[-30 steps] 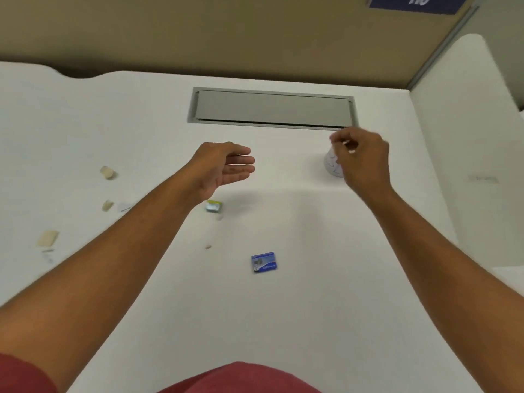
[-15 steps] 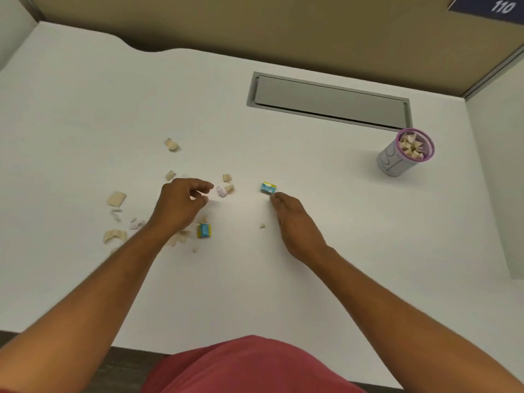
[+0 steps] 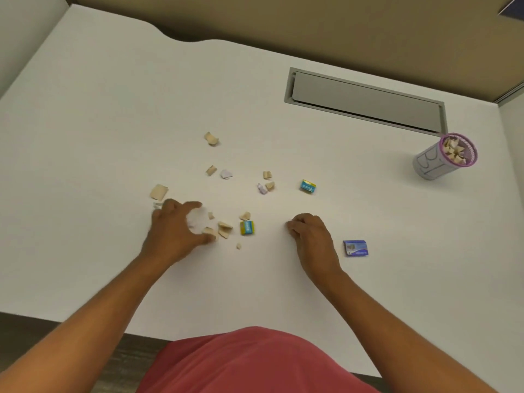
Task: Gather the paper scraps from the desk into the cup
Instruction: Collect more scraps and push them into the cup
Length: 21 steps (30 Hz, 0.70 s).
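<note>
Two small blue-and-yellow printed packets (image 3: 247, 227) (image 3: 308, 186), lettering unreadable. White crumpled paper scrap (image 3: 198, 221) is being cupped by spread left hand (image 3: 175, 231); right hand (image 3: 310, 234) curled closed on white desk (image 3: 113, 137), contents not discernible.

My left hand (image 3: 175, 232) covers part of a white scrap (image 3: 197, 220); my right hand (image 3: 310, 235) (curled) hides whatever its fingertips pinch.

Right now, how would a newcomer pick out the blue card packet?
Start at the right hand on the white desk. Just right of it lies the blue card packet, flat and alone. It is dark blue, unlike the tan scraps and teal-yellow boxes.
</note>
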### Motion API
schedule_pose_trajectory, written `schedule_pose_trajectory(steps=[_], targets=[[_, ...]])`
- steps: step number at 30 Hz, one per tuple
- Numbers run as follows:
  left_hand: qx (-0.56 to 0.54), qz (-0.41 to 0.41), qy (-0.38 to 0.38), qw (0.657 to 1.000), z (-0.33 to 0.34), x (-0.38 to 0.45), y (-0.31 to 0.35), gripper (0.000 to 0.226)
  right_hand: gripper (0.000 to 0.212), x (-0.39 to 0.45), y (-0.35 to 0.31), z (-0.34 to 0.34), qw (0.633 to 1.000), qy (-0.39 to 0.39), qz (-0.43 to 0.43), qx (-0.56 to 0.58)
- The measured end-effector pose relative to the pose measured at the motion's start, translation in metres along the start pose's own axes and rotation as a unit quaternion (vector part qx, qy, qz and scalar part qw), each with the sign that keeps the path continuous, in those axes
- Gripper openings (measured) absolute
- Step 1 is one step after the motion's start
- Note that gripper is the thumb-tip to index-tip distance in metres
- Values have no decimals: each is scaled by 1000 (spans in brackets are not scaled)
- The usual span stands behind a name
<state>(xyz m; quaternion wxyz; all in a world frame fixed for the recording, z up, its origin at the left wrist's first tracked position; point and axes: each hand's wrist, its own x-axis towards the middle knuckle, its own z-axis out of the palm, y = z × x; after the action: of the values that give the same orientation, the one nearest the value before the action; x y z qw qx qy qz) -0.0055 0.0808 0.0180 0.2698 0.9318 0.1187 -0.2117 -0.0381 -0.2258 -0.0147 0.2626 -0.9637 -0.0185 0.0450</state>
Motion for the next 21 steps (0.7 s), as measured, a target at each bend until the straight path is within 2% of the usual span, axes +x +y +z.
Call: schedule_pose_trajectory(steps=[3, 8, 10, 12, 13, 16, 19, 21], targets=[[-31, 78, -18, 996, 14, -4, 1, 83, 17, 19, -25, 11, 999, 20, -29, 6], [-85, 159, 28, 983, 25, 13, 26, 51, 20, 54, -54, 19, 993, 29, 10, 115], [-115, 172, 14, 978, 21, 25, 35, 50, 23, 63, -57, 13, 986, 66, 27, 150], [-132, 183, 0, 974, 12, 35, 38, 55, 23, 74, -54, 6, 987, 99, 21, 127], [-130, 190, 4, 973, 8, 39, 35, 58, 27, 79, -51, 4, 991, 89, 18, 98], [-50, 191, 31, 980, -4, 46, 18, 73, 45, 89, -44, 1, 999, -22, 12, 26], [15, 169, -24, 985, -5, 42, 11, 91, 45, 90, -45, 6, 994, -92, -50, 6], [10, 187, -65, 980, 0, 37, 15, 91, 43, 82, -47, 8, 991, -109, -72, -6]])
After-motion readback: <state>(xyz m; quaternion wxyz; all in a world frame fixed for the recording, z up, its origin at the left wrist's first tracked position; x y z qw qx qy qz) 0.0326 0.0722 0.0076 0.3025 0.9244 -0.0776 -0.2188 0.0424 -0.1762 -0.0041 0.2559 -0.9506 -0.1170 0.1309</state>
